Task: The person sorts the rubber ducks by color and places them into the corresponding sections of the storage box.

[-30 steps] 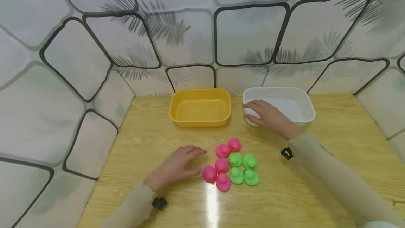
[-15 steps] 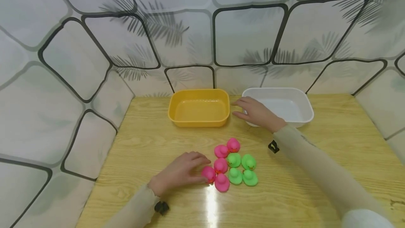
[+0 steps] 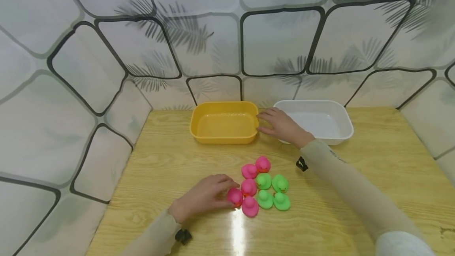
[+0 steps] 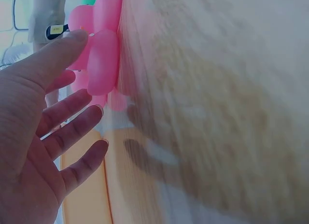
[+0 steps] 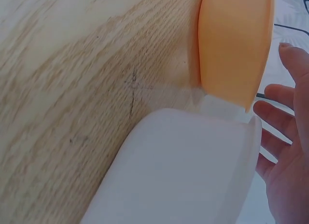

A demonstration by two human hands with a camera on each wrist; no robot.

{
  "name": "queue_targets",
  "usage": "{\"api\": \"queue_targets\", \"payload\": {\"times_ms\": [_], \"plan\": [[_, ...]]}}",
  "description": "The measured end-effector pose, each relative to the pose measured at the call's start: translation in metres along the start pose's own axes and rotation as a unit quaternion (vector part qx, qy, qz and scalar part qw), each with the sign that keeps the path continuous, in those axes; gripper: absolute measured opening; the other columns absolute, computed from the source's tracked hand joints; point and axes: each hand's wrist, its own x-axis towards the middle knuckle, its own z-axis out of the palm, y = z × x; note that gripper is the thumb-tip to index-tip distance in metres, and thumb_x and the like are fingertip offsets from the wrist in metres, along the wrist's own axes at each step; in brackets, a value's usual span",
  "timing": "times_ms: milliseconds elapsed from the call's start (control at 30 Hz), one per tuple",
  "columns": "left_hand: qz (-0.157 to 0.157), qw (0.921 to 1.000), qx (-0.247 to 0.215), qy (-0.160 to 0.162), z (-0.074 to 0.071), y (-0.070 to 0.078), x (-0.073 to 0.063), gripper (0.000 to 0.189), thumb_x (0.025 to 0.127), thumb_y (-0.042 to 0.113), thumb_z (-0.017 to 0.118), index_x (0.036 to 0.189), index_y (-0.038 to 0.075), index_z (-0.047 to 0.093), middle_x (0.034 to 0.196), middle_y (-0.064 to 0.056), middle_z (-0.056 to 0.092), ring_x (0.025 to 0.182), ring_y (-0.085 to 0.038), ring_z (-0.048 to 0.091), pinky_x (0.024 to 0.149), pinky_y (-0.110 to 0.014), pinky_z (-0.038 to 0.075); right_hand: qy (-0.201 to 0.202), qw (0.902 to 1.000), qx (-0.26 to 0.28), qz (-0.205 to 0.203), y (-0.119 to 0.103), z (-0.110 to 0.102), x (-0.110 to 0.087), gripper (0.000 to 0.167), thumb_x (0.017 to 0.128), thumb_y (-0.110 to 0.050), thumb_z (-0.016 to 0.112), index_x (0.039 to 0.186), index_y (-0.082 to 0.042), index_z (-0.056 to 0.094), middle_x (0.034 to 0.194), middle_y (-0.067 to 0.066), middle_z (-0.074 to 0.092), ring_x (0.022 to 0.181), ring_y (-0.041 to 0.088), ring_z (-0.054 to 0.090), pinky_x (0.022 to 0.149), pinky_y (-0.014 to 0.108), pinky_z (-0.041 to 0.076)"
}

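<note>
My left hand point(image 3: 207, 194) is at the leftmost pink rubber duck point(image 3: 234, 196), thumb and fingers spread on either side of it. In the left wrist view the thumb overlaps the pink duck point(image 4: 103, 62), and the other fingers are loosely extended; whether they touch it I cannot tell. My right hand point(image 3: 282, 125) reaches over the left end of the white basin point(image 3: 334, 141), fingertips at the right rim of the yellow basin point(image 3: 224, 139). The right wrist view has that hand point(image 5: 289, 132) with relaxed fingers above the rims, gripping nothing.
Several more pink ducks point(image 3: 250, 207) and several green ducks point(image 3: 281, 201) sit clustered mid-table. Both basins stand at the back of the wooden table point(image 3: 160, 157), against a patterned wall covering point(image 3: 281, 42). A narrow gap separates the basins.
My right hand has moved left from over the white basin to the yellow basin's right rim. My left hand has shifted slightly right, its fingers now around the leftmost pink duck.
</note>
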Motion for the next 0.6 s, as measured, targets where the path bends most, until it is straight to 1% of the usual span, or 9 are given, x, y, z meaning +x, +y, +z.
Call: {"api": "queue_targets", "payload": {"times_ms": [133, 233, 433, 600], "plan": [[0.026, 0.9994, 0.015, 0.020, 0.0047, -0.0011, -0.0007, 0.039, 0.091, 0.039, 0.082, 0.123, 0.018, 0.073, 0.115, 0.002, 0.069, 0.107, -0.013, 0.065, 0.097, -0.029, 0.053, -0.001, 1.0000, 0.000, -0.005, 0.0003, 0.0027, 0.0006, 0.051, 0.099, -0.034, 0.073, 0.134, 0.002, 0.065, 0.135, 0.020, 0.064, 0.130, 0.040, 0.055, 0.115, 0.055, 0.038], [0.036, 0.9988, 0.019, 0.027, 0.0062, -0.0007, -0.0008, 0.037, 0.092, 0.037, 0.081, 0.122, 0.019, 0.073, 0.115, 0.002, 0.068, 0.107, -0.013, 0.064, 0.097, -0.028, 0.053, -0.001, 1.0000, -0.002, -0.008, -0.0008, 0.0033, 0.0009, 0.050, 0.098, -0.033, 0.074, 0.132, 0.003, 0.067, 0.134, 0.020, 0.063, 0.129, 0.041, 0.054, 0.115, 0.056, 0.038], [0.037, 0.9989, 0.013, 0.026, 0.0064, 0.0009, -0.0011, 0.035, 0.093, 0.035, 0.081, 0.122, 0.019, 0.073, 0.115, 0.003, 0.068, 0.106, -0.012, 0.064, 0.095, -0.026, 0.053, 0.004, 0.9999, -0.005, -0.009, -0.0019, 0.0047, 0.0015, 0.048, 0.097, -0.031, 0.075, 0.129, 0.004, 0.068, 0.134, 0.021, 0.063, 0.129, 0.042, 0.054, 0.114, 0.057, 0.038], [0.033, 0.9992, 0.008, 0.023, 0.0073, 0.0011, -0.0010, 0.029, 0.094, 0.033, 0.080, 0.119, 0.019, 0.074, 0.115, 0.004, 0.067, 0.106, -0.010, 0.063, 0.095, -0.024, 0.053, 0.005, 1.0000, 0.000, -0.006, -0.0032, 0.0033, 0.0020, 0.046, 0.097, -0.030, 0.075, 0.128, 0.004, 0.068, 0.134, 0.021, 0.064, 0.129, 0.042, 0.054, 0.115, 0.057, 0.037]]}}
